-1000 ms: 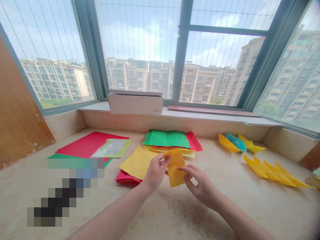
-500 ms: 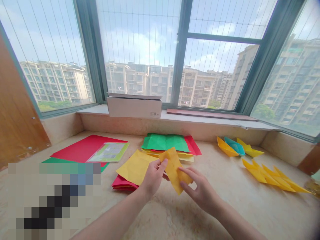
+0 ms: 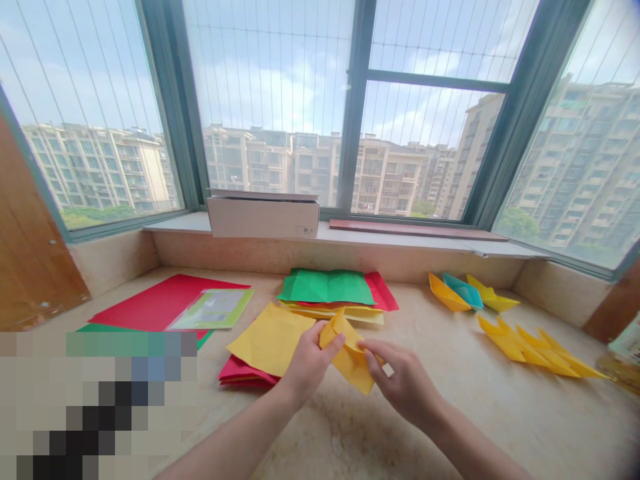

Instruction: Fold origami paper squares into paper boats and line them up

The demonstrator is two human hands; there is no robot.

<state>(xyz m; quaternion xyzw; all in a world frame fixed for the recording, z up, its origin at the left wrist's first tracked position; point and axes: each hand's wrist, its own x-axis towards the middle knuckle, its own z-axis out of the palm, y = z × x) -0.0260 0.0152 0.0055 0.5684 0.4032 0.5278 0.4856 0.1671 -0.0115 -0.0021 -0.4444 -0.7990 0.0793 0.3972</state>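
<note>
My L hand (image 3: 310, 363) and R hand (image 3: 405, 377) both hold a folded yellow paper (image 3: 347, 353) in a narrow pinch, approx. above the stone ledge (image 3: 320, 440), thumbs and fingers on its edges. Just beside my L hand lies a yellow sheet (image 3: 270, 337) on red paper (image 3: 240, 375). Further fwd is a green sheet (image 3: 325, 287), and to the right sit paper boats (image 3: 463, 293).
</note>
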